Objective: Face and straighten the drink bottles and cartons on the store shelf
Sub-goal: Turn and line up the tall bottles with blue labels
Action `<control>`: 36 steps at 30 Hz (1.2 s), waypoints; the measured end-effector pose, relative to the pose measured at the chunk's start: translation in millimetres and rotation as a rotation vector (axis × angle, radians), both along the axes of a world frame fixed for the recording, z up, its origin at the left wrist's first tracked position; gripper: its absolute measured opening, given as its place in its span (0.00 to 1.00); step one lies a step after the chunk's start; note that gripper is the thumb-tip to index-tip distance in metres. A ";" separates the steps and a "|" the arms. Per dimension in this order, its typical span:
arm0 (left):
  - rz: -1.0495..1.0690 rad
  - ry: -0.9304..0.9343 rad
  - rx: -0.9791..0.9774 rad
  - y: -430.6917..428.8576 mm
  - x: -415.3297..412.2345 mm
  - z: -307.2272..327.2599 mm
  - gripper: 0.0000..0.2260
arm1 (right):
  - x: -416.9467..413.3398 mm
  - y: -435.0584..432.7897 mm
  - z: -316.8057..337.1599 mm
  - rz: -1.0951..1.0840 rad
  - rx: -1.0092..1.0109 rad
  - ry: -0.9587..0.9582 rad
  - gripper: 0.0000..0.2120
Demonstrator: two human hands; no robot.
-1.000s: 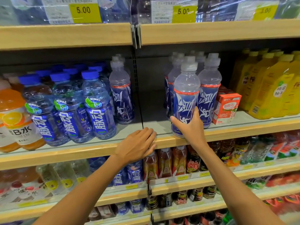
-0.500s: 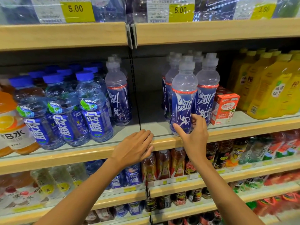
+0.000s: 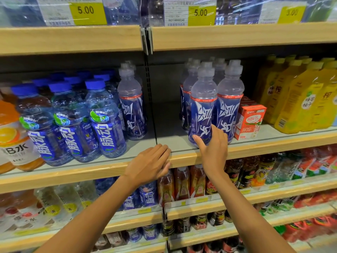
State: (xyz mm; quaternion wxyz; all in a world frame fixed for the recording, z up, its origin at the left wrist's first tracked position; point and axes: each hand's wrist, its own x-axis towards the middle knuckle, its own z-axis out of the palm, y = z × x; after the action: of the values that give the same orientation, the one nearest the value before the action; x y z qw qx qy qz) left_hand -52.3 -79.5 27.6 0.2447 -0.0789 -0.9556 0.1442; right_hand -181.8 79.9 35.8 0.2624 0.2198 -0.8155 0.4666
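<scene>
— Hands first: what are they on?

— The right hand has the front bottle low down. Its thumb lies across the left of the base and its fingers curl round the right side, slipped in against the neighbouring bottle. The left hand lies on the wooden shelf edge just to the left, fingers together and only lightly bent, gripping nothing.

— What does that bottle look like?

— Clear plastic, narrow at the waist, with a pale see-through sports cap. A deep blue sleeve wraps the lower half under a thin red band. It carries big white slashed lettering with a small white running figure below, and the print faces straight out at me.

— And where does it stand?

— Upright at the very front of the middle shelf, a little right of the dark divider, heading a cluster of the same bottles. Whether it touches its neighbour I can't tell. Past that come red cartons, then yellow bottles.

— Left of the divider?

— A lone bottle of the same kind, set further back, beside a block of blue-capped bottles and an orange bottle at the far edge. Yellow price tags hang on the shelf above.
</scene>
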 end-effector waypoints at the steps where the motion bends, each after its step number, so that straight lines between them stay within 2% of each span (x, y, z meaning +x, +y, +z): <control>1: -0.001 -0.003 0.006 0.5 0.4 0.5 0.20 | 0.4 -0.2 0.7 -0.002 0.013 -0.001 0.29; 4: -0.002 -0.010 0.050 3.3 2.9 4.7 0.20 | 1.4 2.3 3.6 0.037 0.027 -0.040 0.29; 6: -0.004 0.006 0.126 4.5 7.0 8.5 0.20 | 4.5 8.5 5.2 0.097 -0.045 -0.086 0.28; 9: 0.008 0.061 0.207 -1.2 23.8 9.4 0.19 | 18.3 19.2 2.5 0.114 -0.148 0.031 0.20; 11: 0.013 0.117 0.165 -11.1 39.7 6.0 0.17 | 31.3 18.4 1.5 0.141 -0.171 0.132 0.13; 14: 0.011 0.165 0.055 -25.5 54.8 0.7 0.16 | 45.7 -2.0 6.7 0.289 -0.146 0.116 0.09; 17: 0.007 0.153 -0.031 -37.8 54.1 -1.8 0.16 | 52.7 -36.0 15.2 0.477 -0.091 -0.020 0.10; 20: 0.012 0.170 -0.136 -49.5 50.6 -7.9 0.16 | 50.8 -74.1 20.0 0.609 -0.019 -0.163 0.17; 22: 0.029 0.213 -0.207 -55.2 50.1 -16.0 0.17 | 45.2 -98.4 21.5 0.637 0.012 -0.230 0.22; 24: 0.039 0.249 -0.243 -57.8 49.8 -22.0 0.19 | 37.8 -119.6 21.6 0.624 0.047 -0.294 0.21; 26: 0.037 0.268 -0.256 -58.3 49.5 -24.1 0.20 | 32.6 -137.2 20.8 0.632 0.052 -0.327 0.15; 27: 0.035 0.277 -0.262 -58.5 49.6 -24.2 0.20 | 31.2 -145.3 20.2 0.660 0.033 -0.337 0.15; 31: 0.027 0.312 -0.283 -57.5 49.6 -22.9 0.20 | 28.3 -169.5 21.2 0.735 -0.049 -0.379 0.28; 36: 0.026 0.323 -0.281 -56.4 50.1 -23.1 0.21 | 23.2 -180.5 24.0 0.767 -0.030 -0.384 0.31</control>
State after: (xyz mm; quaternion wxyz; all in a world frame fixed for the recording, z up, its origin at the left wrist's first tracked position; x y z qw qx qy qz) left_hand -2.2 -135.9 4.4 0.3793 -0.0759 -0.8753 0.2902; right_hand -158.5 -100.6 59.8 -0.0835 0.4123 -0.7020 0.5747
